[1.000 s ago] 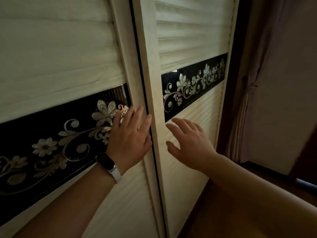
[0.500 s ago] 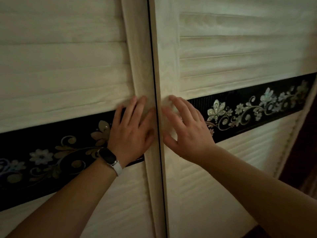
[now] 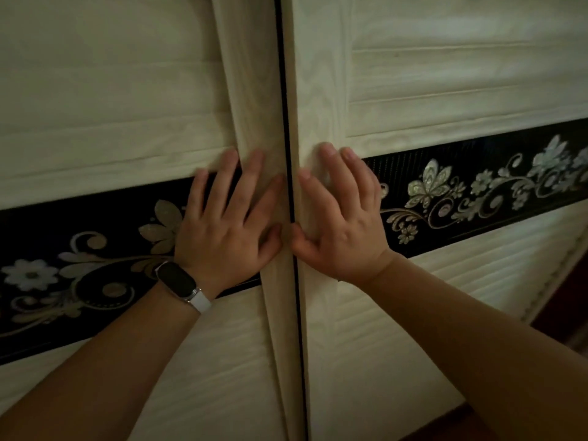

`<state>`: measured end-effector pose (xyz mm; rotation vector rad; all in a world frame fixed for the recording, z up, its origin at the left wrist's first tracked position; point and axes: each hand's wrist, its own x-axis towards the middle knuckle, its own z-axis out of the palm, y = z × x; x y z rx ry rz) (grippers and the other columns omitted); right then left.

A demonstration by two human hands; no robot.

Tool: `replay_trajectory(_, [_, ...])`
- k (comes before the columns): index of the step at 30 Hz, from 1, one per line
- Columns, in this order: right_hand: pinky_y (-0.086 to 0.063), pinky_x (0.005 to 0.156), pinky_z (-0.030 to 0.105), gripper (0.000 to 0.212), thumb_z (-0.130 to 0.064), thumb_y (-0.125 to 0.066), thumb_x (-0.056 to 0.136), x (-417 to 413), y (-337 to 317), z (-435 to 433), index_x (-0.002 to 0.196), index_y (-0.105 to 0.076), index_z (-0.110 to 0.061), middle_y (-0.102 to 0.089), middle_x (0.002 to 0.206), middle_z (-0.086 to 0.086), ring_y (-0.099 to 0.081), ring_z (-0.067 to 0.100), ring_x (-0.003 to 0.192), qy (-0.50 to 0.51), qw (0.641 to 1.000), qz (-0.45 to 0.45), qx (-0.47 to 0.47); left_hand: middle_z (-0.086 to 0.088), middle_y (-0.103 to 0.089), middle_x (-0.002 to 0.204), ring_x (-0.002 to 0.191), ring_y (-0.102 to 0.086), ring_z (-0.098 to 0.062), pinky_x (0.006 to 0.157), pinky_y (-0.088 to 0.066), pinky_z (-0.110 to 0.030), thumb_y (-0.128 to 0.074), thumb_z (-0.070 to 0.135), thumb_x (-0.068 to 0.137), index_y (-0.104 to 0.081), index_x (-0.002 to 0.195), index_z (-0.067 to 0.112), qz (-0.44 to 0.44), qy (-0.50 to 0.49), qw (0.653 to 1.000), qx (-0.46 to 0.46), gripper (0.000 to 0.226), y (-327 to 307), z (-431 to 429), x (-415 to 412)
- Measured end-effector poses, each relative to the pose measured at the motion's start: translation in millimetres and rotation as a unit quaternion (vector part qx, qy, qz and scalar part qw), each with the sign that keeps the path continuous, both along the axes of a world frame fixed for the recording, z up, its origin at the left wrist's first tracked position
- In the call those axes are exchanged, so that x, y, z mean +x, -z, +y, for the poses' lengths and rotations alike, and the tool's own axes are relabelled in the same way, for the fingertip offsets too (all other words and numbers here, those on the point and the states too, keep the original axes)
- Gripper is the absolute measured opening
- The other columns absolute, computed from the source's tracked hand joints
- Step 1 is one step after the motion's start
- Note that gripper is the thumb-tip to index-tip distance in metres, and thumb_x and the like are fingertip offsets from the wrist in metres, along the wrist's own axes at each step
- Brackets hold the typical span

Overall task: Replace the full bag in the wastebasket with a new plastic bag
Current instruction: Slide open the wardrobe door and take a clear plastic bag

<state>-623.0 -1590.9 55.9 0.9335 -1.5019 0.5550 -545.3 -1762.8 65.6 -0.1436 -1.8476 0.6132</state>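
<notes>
No wastebasket and no plastic bag are in view. Two cream sliding wardrobe doors fill the frame, the left door point(image 3: 111, 100) and the right door point(image 3: 445, 74), meeting at a thin dark seam. My left hand point(image 3: 226, 227), with a dark band on a white strap at the wrist, lies flat on the left door's edge frame, fingers spread. My right hand point(image 3: 343, 224) lies flat on the right door's edge frame, fingers spread. The thumbs nearly touch at the seam. Neither hand holds anything.
A black band with pale flower and scroll patterns point(image 3: 493, 186) runs across both doors at hand height. Louvred slats cover the doors above and below it. A strip of dark reddish floor point(image 3: 566, 319) shows at the right edge.
The view has swung left, so the curtain and wall at the right are gone. My right hand has moved up onto the right door's frame, and both hands now press beside the seam.
</notes>
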Motion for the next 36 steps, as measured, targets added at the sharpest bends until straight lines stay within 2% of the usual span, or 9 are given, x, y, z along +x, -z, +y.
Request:
replay_trajectory(10, [-0.03, 0.111, 0.055, 0.073, -0.04, -0.068, 0.077, -25, 3, 25, 0.137, -0.04, -0.009, -0.031, 0.144, 0.022, -0.033, 0.045, 0.135, 0.045, 0.999, 0.013, 0.017, -0.014, -0.036, 0.15, 0.138, -0.033, -0.036, 0.111, -0.026, -0.054, -0.052, 0.044, 0.087, -0.045, 0.142, 0.017, 0.013, 0.01, 1.0, -0.002, 0.061, 2, -5, -4])
replay_trajectory(19, [-0.015, 0.119, 0.05, 0.073, -0.029, -0.065, 0.083, -32, 7, 65, 0.143, -0.028, -0.01, -0.018, 0.151, 0.021, -0.018, 0.046, 0.143, 0.114, 0.99, -0.067, 0.038, -0.016, -0.036, 0.151, 0.139, -0.03, -0.038, 0.111, -0.024, -0.057, -0.053, 0.041, 0.087, -0.044, 0.141, 0.014, -0.015, 0.037, 0.999, 0.014, 0.062, 0, -2, 2])
replay_trajectory(23, [-0.009, 0.12, 0.045, 0.077, -0.034, -0.062, 0.087, -26, 8, 82, 0.148, -0.023, -0.009, -0.019, 0.156, 0.023, -0.007, 0.035, 0.147, 0.177, 0.975, -0.123, 0.049, -0.018, -0.039, 0.148, 0.137, -0.031, -0.039, 0.105, -0.029, -0.062, -0.057, 0.037, 0.085, -0.042, 0.139, 0.012, -0.028, 0.102, 0.993, 0.058, 0.062, -5, 18, 7])
replay_trajectory(27, [-0.012, 0.118, 0.046, 0.084, -0.04, -0.063, 0.086, -16, 15, 98, 0.151, -0.019, -0.011, -0.02, 0.158, 0.022, -0.012, 0.035, 0.147, 0.218, 0.955, -0.186, 0.072, -0.018, -0.036, 0.15, 0.14, -0.028, -0.036, 0.11, -0.026, -0.057, -0.055, 0.036, 0.086, -0.038, 0.141, 0.013, -0.075, 0.174, 0.979, 0.072, 0.062, -13, 62, 2])
replay_trajectory(32, [-0.015, 0.119, 0.047, 0.094, -0.067, -0.048, 0.086, -18, 24, 115, 0.154, -0.009, -0.014, -0.011, 0.162, 0.014, -0.007, 0.03, 0.149, 0.236, 0.926, -0.293, 0.039, -0.017, -0.035, 0.151, 0.139, -0.032, -0.033, 0.107, -0.038, -0.051, -0.056, 0.033, 0.09, -0.031, 0.145, 0.011, -0.153, 0.247, 0.952, 0.094, 0.065, -24, 115, -29])
replay_trajectory(36, [-0.025, 0.117, 0.051, 0.1, -0.069, -0.048, 0.082, -24, 33, 125, 0.152, -0.014, -0.006, -0.018, 0.16, 0.018, -0.014, 0.031, 0.149, 0.222, 0.921, -0.319, 0.03, -0.019, -0.028, 0.154, 0.142, -0.027, -0.034, 0.109, -0.036, -0.05, -0.058, 0.037, 0.088, -0.025, 0.148, 0.011, -0.156, 0.267, 0.944, 0.118, 0.073, -37, 145, -67])
